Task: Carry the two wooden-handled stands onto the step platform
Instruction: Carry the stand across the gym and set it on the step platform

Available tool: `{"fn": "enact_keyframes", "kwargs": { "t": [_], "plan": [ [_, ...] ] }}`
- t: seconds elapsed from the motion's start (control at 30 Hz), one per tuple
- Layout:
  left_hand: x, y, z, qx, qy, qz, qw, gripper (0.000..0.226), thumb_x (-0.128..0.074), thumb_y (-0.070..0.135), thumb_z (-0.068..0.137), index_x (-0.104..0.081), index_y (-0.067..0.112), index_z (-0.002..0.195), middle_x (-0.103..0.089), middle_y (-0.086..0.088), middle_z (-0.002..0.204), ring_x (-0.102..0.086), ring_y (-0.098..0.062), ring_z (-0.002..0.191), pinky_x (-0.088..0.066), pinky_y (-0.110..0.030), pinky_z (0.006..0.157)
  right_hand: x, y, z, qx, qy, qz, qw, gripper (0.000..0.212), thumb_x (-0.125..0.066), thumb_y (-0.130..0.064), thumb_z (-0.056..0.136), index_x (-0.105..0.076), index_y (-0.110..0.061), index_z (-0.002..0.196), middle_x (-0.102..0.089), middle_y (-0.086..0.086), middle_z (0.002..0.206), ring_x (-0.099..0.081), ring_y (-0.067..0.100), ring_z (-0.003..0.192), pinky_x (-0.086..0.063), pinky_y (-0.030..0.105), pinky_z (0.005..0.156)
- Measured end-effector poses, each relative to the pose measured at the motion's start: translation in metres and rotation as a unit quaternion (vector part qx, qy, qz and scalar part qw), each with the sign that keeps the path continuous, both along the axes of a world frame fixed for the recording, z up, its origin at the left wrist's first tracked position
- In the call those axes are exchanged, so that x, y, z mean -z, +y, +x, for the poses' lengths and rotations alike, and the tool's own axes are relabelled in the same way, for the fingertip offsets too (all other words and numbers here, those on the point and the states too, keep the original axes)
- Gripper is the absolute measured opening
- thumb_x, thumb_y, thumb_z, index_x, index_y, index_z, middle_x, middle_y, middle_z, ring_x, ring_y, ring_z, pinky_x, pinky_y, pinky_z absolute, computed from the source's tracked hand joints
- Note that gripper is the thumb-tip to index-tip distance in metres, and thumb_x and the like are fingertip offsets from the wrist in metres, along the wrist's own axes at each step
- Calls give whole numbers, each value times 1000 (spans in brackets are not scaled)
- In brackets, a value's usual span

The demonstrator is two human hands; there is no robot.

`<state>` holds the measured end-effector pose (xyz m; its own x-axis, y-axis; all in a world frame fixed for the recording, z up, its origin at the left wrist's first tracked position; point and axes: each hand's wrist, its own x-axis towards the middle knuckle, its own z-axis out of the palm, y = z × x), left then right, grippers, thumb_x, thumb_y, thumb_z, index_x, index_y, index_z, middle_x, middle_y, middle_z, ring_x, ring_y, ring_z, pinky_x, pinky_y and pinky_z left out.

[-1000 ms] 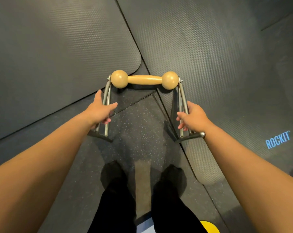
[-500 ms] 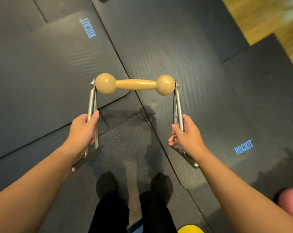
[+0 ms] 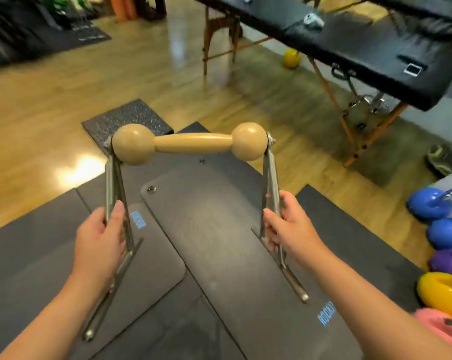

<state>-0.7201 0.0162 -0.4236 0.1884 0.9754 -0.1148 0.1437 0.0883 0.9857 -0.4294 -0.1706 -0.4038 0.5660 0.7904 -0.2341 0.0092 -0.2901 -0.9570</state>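
The left hand (image 3: pixel 100 240) and right hand (image 3: pixel 289 227) each have a grip curled round a metal leg of the wooden-handled stand (image 3: pixel 188 144), held in the air above the black mats (image 3: pixel 219 229).

Landmark: the grey exercise mat (image 3: pixel 219 229) with a blue logo, lying lengthwise mid-floor.
Second mat (image 3: pixel 51 268): just left of it, also grey with blue lettering.
Speckled rubber tile (image 3: pixel 126 120): beyond the mat's far end, on the wooden floor (image 3: pixel 51 100).
Massage table (image 3: pixel 375 48): far right of the mat, black padded top on wooden legs.
Kettlebells: right of the mat along the edge, two blue (image 3: pixel 427 203), one purple (image 3: pixel 448 262), one yellow (image 3: pixel 440 292), one pink (image 3: pixel 437 326).
Yellow ball (image 3: pixel 291 57): under the massage table, well beyond the mat.
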Motion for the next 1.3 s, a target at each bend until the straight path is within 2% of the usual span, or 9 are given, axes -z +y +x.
{"fn": "enact_keyframes", "kwargs": {
  "t": [0.17, 0.27, 0.4, 0.53, 0.6, 0.8, 0.93, 1.1, 1.3],
  "plan": [
    [-158, 33, 34, 8, -38, 103, 994, 45, -49, 50, 106, -46, 14, 81, -38, 3, 53, -34, -19, 42, -29, -28, 43, -157, 28, 19, 87, -137, 93, 982, 8, -54, -26, 107, -53, -28, 99, -47, -12, 62, -42, 4, 49, -37, 16, 43],
    [-250, 38, 42, -8, 38, 254, 966, 59, -42, 69, 97, -49, 13, 80, -55, -6, 62, -49, -30, 54, -39, -40, 53, -243, 34, 22, 191, -233, 138, 943, 24, -62, -30, 104, -50, -21, 85, -51, -14, 65, -47, 0, 55, -41, 10, 50],
    [-347, 28, 49, -17, 21, 370, 929, 48, -40, 58, 103, -53, 19, 77, -64, 7, 72, -59, -12, 61, -38, -19, 51, -337, 30, 27, 241, -132, 172, 946, 18, -71, -47, 95, -59, -37, 104, -64, -2, 84, -59, 9, 63, -48, 21, 52],
    [-414, 19, 47, -7, 8, 398, 917, 35, -42, 52, 105, -47, 28, 80, -56, 6, 65, -53, -9, 57, -39, -26, 52, -422, 22, 27, 192, -64, 146, 968, 20, -56, -51, 103, -56, -37, 118, -61, -12, 90, -59, 20, 61, -50, 34, 54],
    [-429, 15, 41, 16, 10, 396, 918, 37, -44, 54, 103, -47, 25, 80, -50, 1, 63, -49, -15, 58, -39, -35, 55, -451, 12, 21, 166, -3, 149, 975, 23, -53, -48, 106, -55, -40, 127, -62, -11, 107, -64, 26, 62, -44, 26, 41],
    [-434, 6, 21, 83, -3, 374, 924, 43, -46, 64, 101, -44, 31, 74, -48, 1, 64, -43, -8, 52, -33, -14, 48, -455, -9, -13, 198, 23, 162, 966, 21, -55, -43, 106, -60, -29, 120, -71, 6, 116, -53, 14, 52, -40, 21, 39],
    [-435, 11, 19, 114, -8, 317, 942, 33, -51, 54, 102, -52, 32, 77, -55, 3, 58, -53, -10, 47, -49, -25, 45, -457, -12, -19, 208, -19, 169, 963, 19, -52, -43, 107, -60, -34, 121, -69, 5, 116, -53, 14, 69, -44, 23, 51],
    [-433, 13, 36, 104, -8, 234, 966, 32, -49, 38, 109, -52, 28, 78, -49, 5, 61, -47, -21, 53, -41, -48, 54, -467, -3, 4, 164, -105, 176, 965, 20, -50, -43, 107, -57, -38, 126, -67, 4, 117, -53, 9, 76, -45, 29, 62],
    [-453, 20, 85, 80, -57, 199, 975, 44, -42, 41, 111, -52, 16, 77, -44, 11, 49, -39, -10, 44, -30, -36, 54, -479, 25, 62, 148, -145, 190, 960, 28, -50, -39, 108, -54, -39, 136, -67, 2, 120, -61, 22, 97, -59, 48, 83]
  ]
}}
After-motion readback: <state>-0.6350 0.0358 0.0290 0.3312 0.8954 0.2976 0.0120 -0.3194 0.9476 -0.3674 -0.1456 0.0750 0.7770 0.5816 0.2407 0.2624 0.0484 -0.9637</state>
